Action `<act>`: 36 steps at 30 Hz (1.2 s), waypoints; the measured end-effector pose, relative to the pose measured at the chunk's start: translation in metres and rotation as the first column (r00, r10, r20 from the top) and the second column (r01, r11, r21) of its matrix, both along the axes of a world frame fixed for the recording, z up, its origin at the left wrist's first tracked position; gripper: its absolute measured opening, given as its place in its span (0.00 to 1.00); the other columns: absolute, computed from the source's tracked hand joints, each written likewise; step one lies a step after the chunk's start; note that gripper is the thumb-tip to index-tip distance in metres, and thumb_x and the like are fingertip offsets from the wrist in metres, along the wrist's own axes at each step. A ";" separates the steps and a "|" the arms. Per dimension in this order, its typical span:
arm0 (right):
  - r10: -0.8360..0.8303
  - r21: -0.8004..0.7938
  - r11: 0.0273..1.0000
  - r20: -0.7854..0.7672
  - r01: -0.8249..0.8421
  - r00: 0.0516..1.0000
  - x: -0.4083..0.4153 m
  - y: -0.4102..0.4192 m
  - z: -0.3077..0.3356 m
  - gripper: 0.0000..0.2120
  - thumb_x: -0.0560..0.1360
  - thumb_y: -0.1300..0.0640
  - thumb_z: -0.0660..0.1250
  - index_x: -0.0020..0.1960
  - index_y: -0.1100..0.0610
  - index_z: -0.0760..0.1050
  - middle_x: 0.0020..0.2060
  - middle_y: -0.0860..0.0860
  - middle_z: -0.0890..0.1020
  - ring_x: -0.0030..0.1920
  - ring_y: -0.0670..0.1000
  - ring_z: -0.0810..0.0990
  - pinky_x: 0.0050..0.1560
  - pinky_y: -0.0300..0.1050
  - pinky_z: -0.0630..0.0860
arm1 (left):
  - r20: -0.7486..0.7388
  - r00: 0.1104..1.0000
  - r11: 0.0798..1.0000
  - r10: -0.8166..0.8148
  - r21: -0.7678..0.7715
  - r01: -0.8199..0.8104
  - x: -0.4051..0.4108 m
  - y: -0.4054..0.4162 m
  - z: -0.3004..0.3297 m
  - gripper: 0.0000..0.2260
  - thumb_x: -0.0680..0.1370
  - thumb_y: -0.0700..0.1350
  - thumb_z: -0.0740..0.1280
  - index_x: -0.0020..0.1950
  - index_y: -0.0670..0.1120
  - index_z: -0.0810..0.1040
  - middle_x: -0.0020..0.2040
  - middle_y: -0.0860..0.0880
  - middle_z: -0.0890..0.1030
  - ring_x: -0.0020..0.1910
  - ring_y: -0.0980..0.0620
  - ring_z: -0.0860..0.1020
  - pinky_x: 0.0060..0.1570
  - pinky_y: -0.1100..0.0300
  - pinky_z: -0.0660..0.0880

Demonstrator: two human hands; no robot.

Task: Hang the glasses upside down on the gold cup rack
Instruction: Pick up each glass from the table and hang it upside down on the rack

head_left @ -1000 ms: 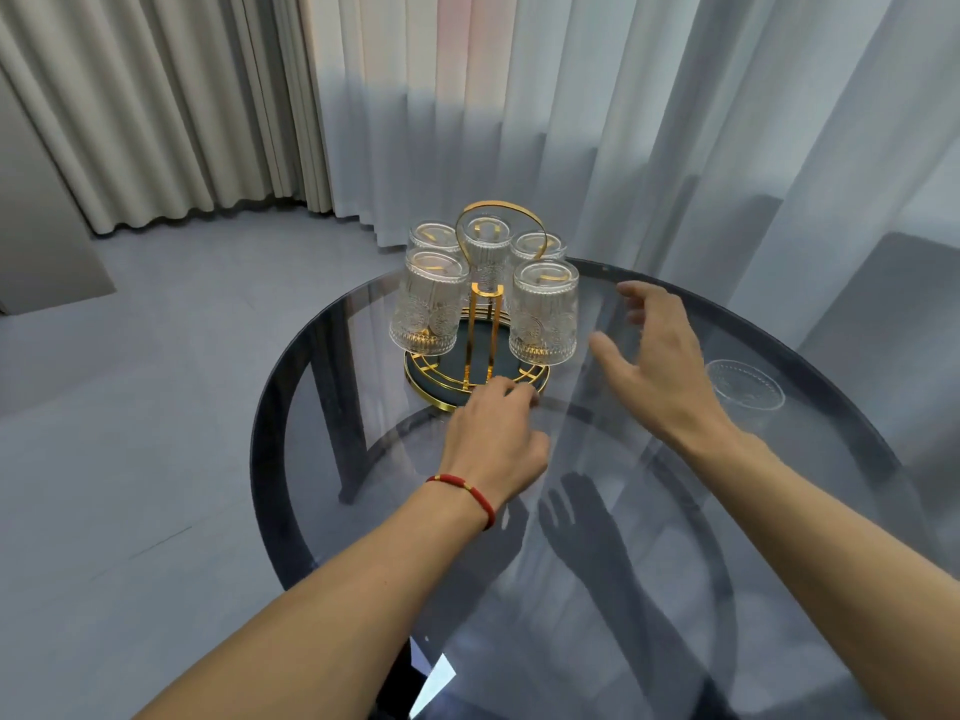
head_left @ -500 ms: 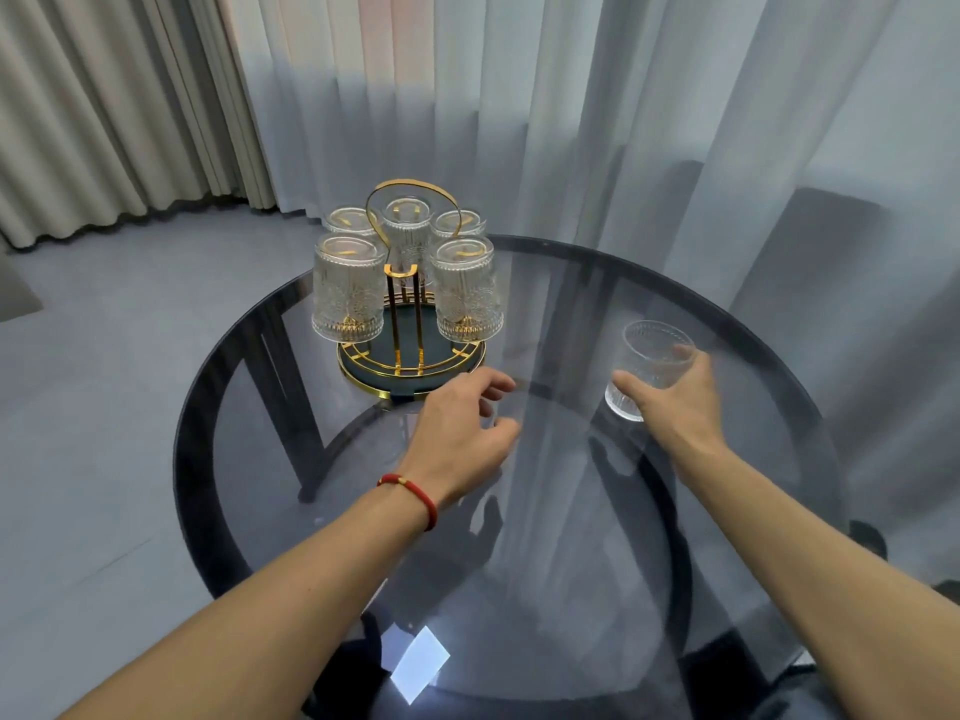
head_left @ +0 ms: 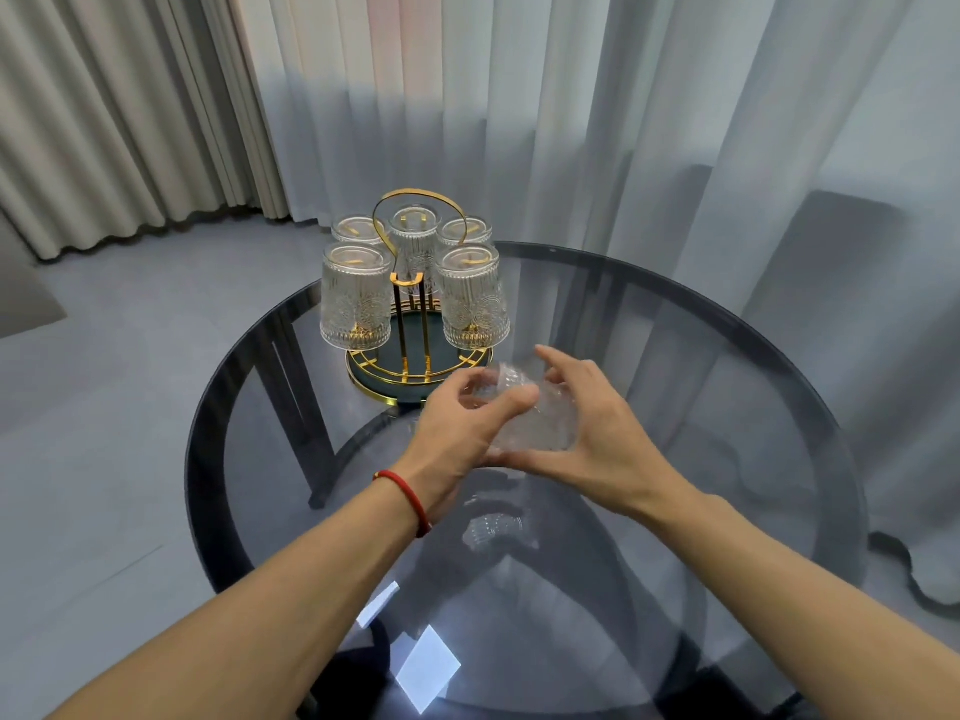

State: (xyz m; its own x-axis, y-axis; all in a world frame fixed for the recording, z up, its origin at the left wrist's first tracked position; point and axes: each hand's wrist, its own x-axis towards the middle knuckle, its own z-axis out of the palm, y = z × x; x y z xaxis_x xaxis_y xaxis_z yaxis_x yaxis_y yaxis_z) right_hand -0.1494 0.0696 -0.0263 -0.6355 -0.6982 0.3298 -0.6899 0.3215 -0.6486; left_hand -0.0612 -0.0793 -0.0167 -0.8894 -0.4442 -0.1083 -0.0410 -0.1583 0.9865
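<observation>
- Both hands, left hand (head_left: 457, 433) and right hand (head_left: 597, 439), grasp the blurred glass (head_left: 524, 413); its orientation is probably sideways.
- Turn it mouth-down, then lower it squarely onto the gold cup rack's (head_left: 410, 283) free near peg.

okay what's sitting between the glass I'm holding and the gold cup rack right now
Nothing. In the head view, only a short bare stretch of the glass table separates the held glass, gripped by the left hand and right hand, from the gold cup rack.
</observation>
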 end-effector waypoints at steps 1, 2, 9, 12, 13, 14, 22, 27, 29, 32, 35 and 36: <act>-0.016 -0.015 1.000 0.096 0.018 0.995 -0.002 0.001 0.002 0.48 0.65 0.33 0.77 0.78 0.47 0.62 0.63 0.45 0.73 0.63 0.40 0.74 0.64 0.32 0.69 | -0.019 1.000 0.996 0.006 0.093 -0.004 0.001 -0.004 0.002 0.31 0.67 0.50 0.79 0.67 0.43 0.74 0.62 0.40 0.78 0.60 0.44 0.80 0.50 0.35 0.81; -0.015 -0.031 0.999 0.234 0.023 0.972 -0.003 0.002 0.004 0.45 0.68 0.31 0.73 0.78 0.45 0.61 0.64 0.44 0.74 0.64 0.41 0.76 0.65 0.36 0.71 | -0.042 0.999 0.986 0.007 0.169 0.000 0.002 -0.009 0.004 0.30 0.70 0.48 0.79 0.68 0.41 0.73 0.62 0.39 0.78 0.58 0.43 0.82 0.50 0.35 0.81; 0.172 -0.284 0.958 0.687 0.043 0.706 0.004 -0.004 0.002 0.28 0.76 0.37 0.66 0.71 0.49 0.70 0.58 0.49 0.84 0.59 0.52 0.84 0.52 0.53 0.84 | -0.135 0.989 0.982 -0.059 0.168 0.082 0.009 -0.023 0.005 0.26 0.72 0.47 0.75 0.67 0.42 0.72 0.59 0.38 0.81 0.54 0.43 0.84 0.52 0.39 0.81; 0.120 -0.382 0.906 0.647 0.184 0.753 0.003 -0.013 0.018 0.30 0.74 0.39 0.71 0.72 0.49 0.70 0.59 0.58 0.83 0.56 0.55 0.85 0.51 0.52 0.84 | -0.116 0.992 0.994 -0.043 -0.104 0.031 0.009 -0.034 0.005 0.24 0.75 0.59 0.68 0.66 0.48 0.75 0.58 0.43 0.82 0.54 0.47 0.83 0.52 0.44 0.82; 0.070 -0.396 0.894 0.586 0.211 0.807 0.002 -0.016 0.028 0.31 0.73 0.39 0.72 0.72 0.47 0.70 0.59 0.57 0.82 0.55 0.54 0.85 0.50 0.51 0.84 | -0.086 0.996 0.977 0.001 -0.213 -0.019 0.009 -0.038 0.004 0.24 0.76 0.63 0.63 0.64 0.49 0.77 0.57 0.44 0.82 0.55 0.46 0.82 0.54 0.44 0.81; 0.011 -0.400 0.890 0.497 0.218 0.868 0.002 -0.020 0.040 0.30 0.72 0.39 0.72 0.71 0.45 0.71 0.59 0.55 0.81 0.55 0.53 0.85 0.49 0.49 0.84 | -0.063 0.996 0.939 0.067 -0.332 -0.084 0.009 -0.042 0.000 0.23 0.77 0.64 0.58 0.60 0.48 0.78 0.55 0.44 0.82 0.55 0.46 0.80 0.56 0.43 0.79; -0.146 -0.314 0.941 -0.051 0.123 0.988 0.007 -0.082 0.123 0.29 0.71 0.39 0.73 0.70 0.44 0.72 0.57 0.42 0.78 0.59 0.50 0.80 0.61 0.55 0.79 | 0.309 0.941 0.301 0.135 -0.918 0.258 0.000 -0.066 -0.037 0.29 0.76 0.53 0.67 0.77 0.50 0.65 0.81 0.46 0.59 0.79 0.46 0.53 0.76 0.44 0.57; -0.166 -0.190 0.973 -0.179 0.132 0.970 0.005 -0.120 0.139 0.34 0.70 0.39 0.76 0.71 0.53 0.73 0.62 0.50 0.82 0.60 0.52 0.80 0.61 0.53 0.78 | 0.360 0.923 0.263 0.134 -0.911 0.317 0.000 -0.068 -0.036 0.30 0.75 0.51 0.67 0.77 0.50 0.64 0.82 0.48 0.55 0.80 0.47 0.50 0.74 0.42 0.55; -0.171 -0.148 0.979 -0.230 0.139 0.958 0.002 -0.131 0.138 0.35 0.69 0.38 0.75 0.70 0.54 0.74 0.63 0.52 0.82 0.60 0.53 0.81 0.61 0.53 0.79 | 0.364 0.922 0.263 0.130 -0.910 0.322 0.001 -0.069 -0.035 0.30 0.76 0.51 0.67 0.76 0.49 0.64 0.82 0.48 0.54 0.80 0.47 0.50 0.75 0.41 0.55; -0.164 -0.104 0.985 -0.285 0.139 0.944 -0.002 -0.145 0.131 0.37 0.68 0.35 0.74 0.69 0.55 0.75 0.61 0.54 0.83 0.58 0.54 0.82 0.58 0.54 0.80 | 0.358 0.926 0.273 0.121 -0.909 0.315 0.003 -0.071 -0.036 0.30 0.76 0.50 0.66 0.77 0.48 0.63 0.82 0.48 0.54 0.80 0.48 0.49 0.75 0.41 0.54; -0.156 -0.052 0.988 -0.319 0.147 0.935 -0.009 -0.157 0.117 0.37 0.67 0.34 0.73 0.68 0.55 0.76 0.61 0.53 0.84 0.58 0.55 0.81 0.58 0.54 0.79 | 0.340 0.934 0.287 0.106 -0.910 0.299 0.004 -0.072 -0.035 0.30 0.77 0.49 0.67 0.77 0.46 0.63 0.82 0.47 0.54 0.80 0.47 0.50 0.76 0.46 0.54; -0.156 -0.035 0.988 -0.330 0.153 0.931 -0.011 -0.160 0.111 0.36 0.67 0.34 0.73 0.67 0.55 0.77 0.60 0.53 0.84 0.58 0.55 0.80 0.58 0.54 0.79 | 0.337 0.936 0.285 0.105 -0.912 0.297 0.004 -0.072 -0.035 0.30 0.76 0.49 0.67 0.77 0.45 0.64 0.82 0.46 0.54 0.80 0.47 0.50 0.77 0.47 0.54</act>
